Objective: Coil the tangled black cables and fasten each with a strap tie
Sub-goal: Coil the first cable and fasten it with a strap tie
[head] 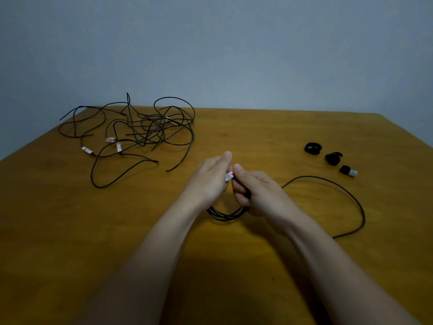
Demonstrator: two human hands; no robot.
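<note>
Left hand [209,181] and right hand [256,192] together, gripping 1 coiled cable [225,216].

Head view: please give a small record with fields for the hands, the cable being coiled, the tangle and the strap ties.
left hand: pinches the white-tagged end of the half-coiled cable
right hand: grips the same cable's loops
loose tail: curves on the table, right of the hands
tangled cables: far left, not yet coiled
strap ties: three, far right, none on a cable
</note>
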